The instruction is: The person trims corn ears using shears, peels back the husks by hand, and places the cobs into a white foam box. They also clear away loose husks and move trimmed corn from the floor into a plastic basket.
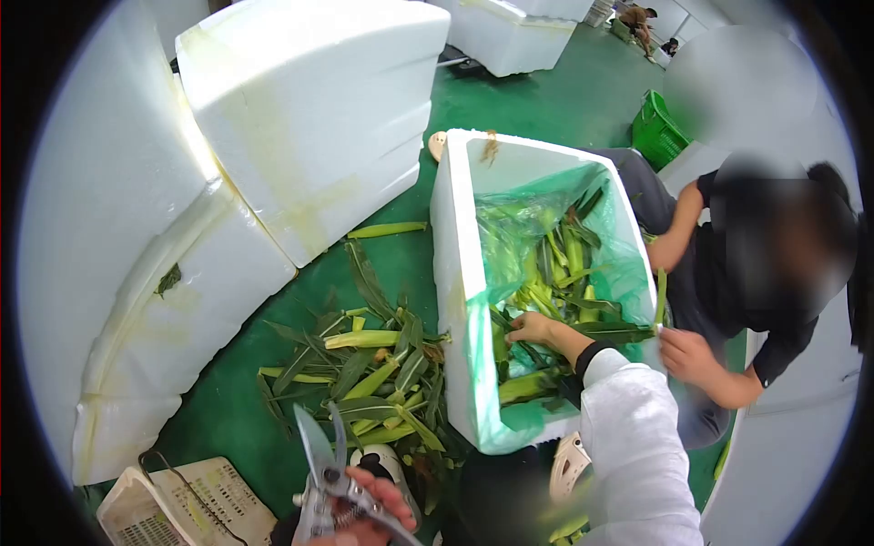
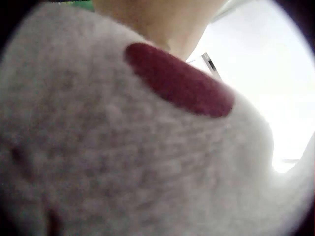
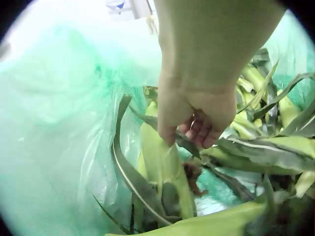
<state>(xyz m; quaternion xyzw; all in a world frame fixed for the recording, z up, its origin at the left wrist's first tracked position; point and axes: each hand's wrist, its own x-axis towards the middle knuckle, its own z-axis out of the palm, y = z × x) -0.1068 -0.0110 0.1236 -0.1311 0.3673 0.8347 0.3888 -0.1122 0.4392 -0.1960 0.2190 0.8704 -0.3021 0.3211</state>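
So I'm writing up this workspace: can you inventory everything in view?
Open foam box: 1, white, centre
Plastic liner: 1, green, inside and over the box's rim
Boxed corn: many, green, in the liner
Floor corn and leaves: pile, green, left of the box
Other foam boxes: several, white, left and top
Basket: 1, cream, lower left
Crate: 1, green, upper right
Pruning shears: 1, silver, bottom
Floor: green
Seated person: 1, black top, right
Distant people: 2, top right
Right sleeve: 1, pale, lower right
Left grip: 1, bare, holding the shears
Right grip: 1, bare, among the boxed corn; hold unclear
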